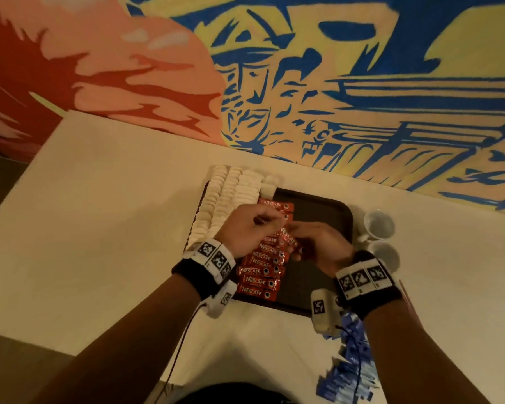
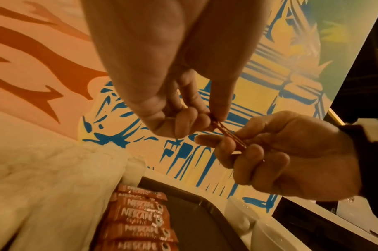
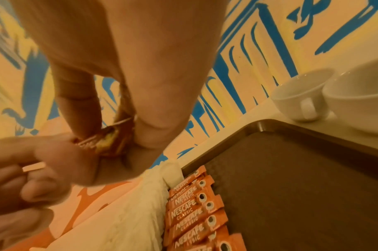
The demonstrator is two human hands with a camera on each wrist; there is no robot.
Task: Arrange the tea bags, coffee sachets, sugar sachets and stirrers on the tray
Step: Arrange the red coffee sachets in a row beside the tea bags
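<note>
Bare forearms, black wristbands (image 1: pixel 200 277), white square-coded marker blocks (image 1: pixel 362 277), white wrist cameras (image 1: pixel 324 310), thin dark cable (image 1: pixel 184 339)

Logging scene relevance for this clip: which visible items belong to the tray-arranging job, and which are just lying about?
Job:
brown tray
white tea bags in rows
Nescafe sachets in a column
held Nescafe sachets, pinched by left hand and right hand
blue sachets off the tray

Lying about:
two white cups
painted wall

2 white cups (image 1: pixel 379 224), 1 tray (image 1: pixel 318 205), approx 10 coffee sachets (image 1: pixel 260 279) (some hidden).
</note>
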